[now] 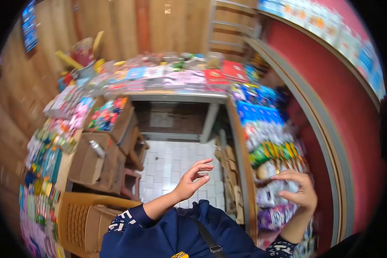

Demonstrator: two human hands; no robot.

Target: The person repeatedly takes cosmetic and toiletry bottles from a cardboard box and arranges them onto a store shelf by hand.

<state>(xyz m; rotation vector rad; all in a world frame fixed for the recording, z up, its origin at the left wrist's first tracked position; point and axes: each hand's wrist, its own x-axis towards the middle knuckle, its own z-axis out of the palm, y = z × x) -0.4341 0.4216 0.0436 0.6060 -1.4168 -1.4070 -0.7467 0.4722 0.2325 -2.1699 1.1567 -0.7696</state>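
Observation:
My left hand (194, 179) hangs over the tiled floor in front of my body, fingers loosely spread, holding nothing. On the right, my right hand (300, 190) is over the side shelf, its thumb and fingers curved apart like a wide C. Between them show white and clear packets (273, 193); whether the fingers touch these, I cannot tell. Just behind lie green and yellow packets (268, 152). Purple packets (276, 217) sit nearer to me, below the wrist.
A counter (176, 95) across the back bears pink, red and blue goods. Cardboard boxes (94, 161), one with a silver bottle (97, 148), and a brown plastic chair (75, 217) stand at left. A metal-framed red panel (314, 81) rises at right. White tiles (172, 161) cover the floor.

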